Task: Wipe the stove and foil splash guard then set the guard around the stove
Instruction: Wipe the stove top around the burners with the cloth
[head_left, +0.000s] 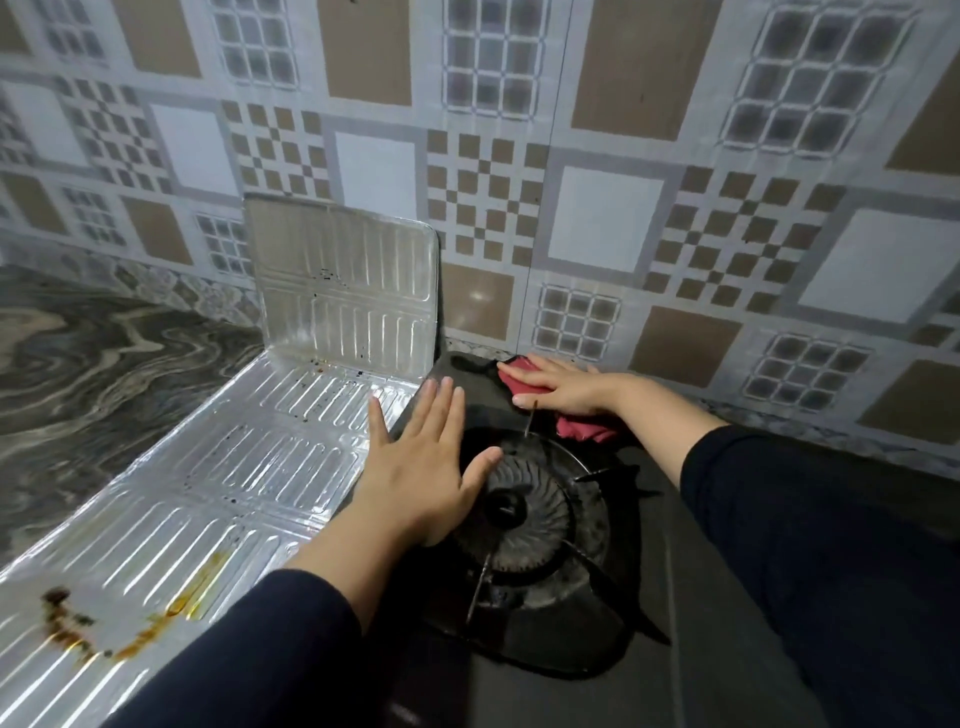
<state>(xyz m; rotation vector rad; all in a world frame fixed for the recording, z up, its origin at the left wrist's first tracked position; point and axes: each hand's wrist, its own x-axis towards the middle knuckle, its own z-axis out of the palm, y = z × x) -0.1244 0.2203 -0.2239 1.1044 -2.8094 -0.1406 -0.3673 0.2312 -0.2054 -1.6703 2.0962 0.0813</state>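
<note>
A patterned tile wall (597, 156) backs one marbled tabletop (93, 374). On it sits one black gas stove (691, 597) with a single burner (524, 512) ringed by a pan support. One foil splash guard (249, 467) lies just left of the stove, touching its edge: two panels lie flat, one stands upright against the wall, and brown grease stains mark the nearest panel. The left hand (421, 467) lies open and flat, fingers spread, over the stove's left edge beside the burner. The right hand (558, 387) presses flat on one red cloth (582, 428) at the stove's back edge; whether the fingers grip it is hard to tell.
</note>
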